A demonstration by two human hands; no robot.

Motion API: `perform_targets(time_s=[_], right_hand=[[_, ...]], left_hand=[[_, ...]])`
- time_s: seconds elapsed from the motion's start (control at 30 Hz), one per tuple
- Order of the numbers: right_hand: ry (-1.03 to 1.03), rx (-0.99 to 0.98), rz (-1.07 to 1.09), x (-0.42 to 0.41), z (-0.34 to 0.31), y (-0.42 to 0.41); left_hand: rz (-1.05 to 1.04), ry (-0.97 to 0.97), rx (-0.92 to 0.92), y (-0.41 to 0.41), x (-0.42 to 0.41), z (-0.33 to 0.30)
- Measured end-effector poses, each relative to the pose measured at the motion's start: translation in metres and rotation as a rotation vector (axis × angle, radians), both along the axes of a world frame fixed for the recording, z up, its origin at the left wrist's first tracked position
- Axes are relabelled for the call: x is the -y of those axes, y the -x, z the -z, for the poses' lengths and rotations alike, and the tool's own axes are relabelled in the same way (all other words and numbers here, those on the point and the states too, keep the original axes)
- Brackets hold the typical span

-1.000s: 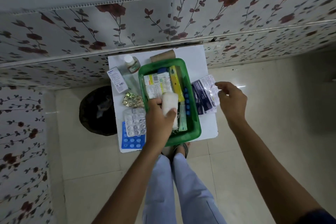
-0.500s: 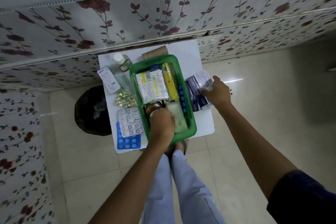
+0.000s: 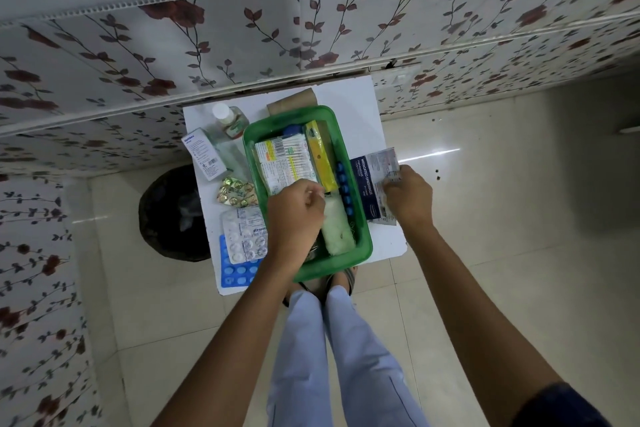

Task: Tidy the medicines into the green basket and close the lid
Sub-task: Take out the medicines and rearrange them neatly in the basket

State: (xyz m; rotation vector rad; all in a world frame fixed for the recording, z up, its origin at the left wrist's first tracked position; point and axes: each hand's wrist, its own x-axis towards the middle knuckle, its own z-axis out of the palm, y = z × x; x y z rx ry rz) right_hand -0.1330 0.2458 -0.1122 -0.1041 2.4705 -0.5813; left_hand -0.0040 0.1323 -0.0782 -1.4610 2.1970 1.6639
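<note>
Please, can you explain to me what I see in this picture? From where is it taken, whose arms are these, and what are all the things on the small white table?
There is no robot here. A camera worn on a person's head looks down, so the two bare arms, the legs and the feet below are that person's own.

On the small white table stands a green basket, partly filled with a cotton-bud pack, a yellow box and a white gauze roll. The left hand hangs over the basket, fingers curled; I cannot tell whether it holds anything.

The right hand pinches a clear packet lying on a medicated-dressings pack, right of the basket.

Left of the basket remain a clear bottle, a white box, gold tablets and blister strips. No lid is visible.
</note>
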Motion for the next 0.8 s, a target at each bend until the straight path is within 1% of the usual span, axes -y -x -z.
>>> perform_targets(time_s=[0.1, 0.17, 0.23, 0.27, 0.33, 0.37, 0.43, 0.5, 0.53, 0.57, 0.67, 0.73, 0.8], right_hand=[[0.142, -0.016, 0.107, -0.007, -0.035, 0.001], [0.248, -0.051, 0.163, -0.012, -0.056, 0.002], [0.364, 0.004, 0.194, -0.012, -0.073, 0.002], [0.39, 0.044, 0.17, -0.011, -0.079, 0.001], [0.373, 0.084, 0.078, -0.006, -0.089, -0.001], [0.352, 0.073, 0.027, -0.003, -0.094, -0.002], [0.321, -0.008, -0.043, 0.003, -0.104, -0.004], [0.357, -0.058, -0.058, 0.008, -0.114, -0.006], [0.408, -0.038, -0.05, 0.011, -0.119, -0.009], [0.461, 0.01, -0.037, 0.014, -0.121, -0.011], [0.589, 0.198, 0.027, 0.031, -0.116, -0.027], [0.643, 0.28, 0.086, 0.042, -0.108, -0.039], [0.656, 0.317, 0.111, 0.048, -0.098, -0.046]], left_hand=[[-0.09, 0.046, -0.086, 0.005, -0.003, -0.015], [-0.172, -0.009, -0.121, 0.012, -0.005, -0.026], [-0.187, -0.193, -0.152, 0.02, -0.006, -0.034], [-0.169, -0.309, -0.163, 0.024, -0.006, -0.037], [-0.122, -0.512, -0.171, 0.03, -0.008, -0.041], [-0.105, -0.556, -0.181, 0.031, -0.009, -0.045], [-0.101, -0.52, -0.219, 0.03, -0.013, -0.048], [-0.135, -0.375, -0.249, 0.025, -0.011, -0.049], [-0.167, -0.327, -0.273, 0.021, -0.008, -0.049], [-0.196, -0.33, -0.305, 0.018, -0.004, -0.048], [-0.25, -0.522, -0.415, 0.013, 0.003, -0.054], [-0.316, -0.562, -0.446, 0.01, 0.002, -0.056], [-0.419, -0.583, -0.465, 0.001, 0.002, -0.052]])
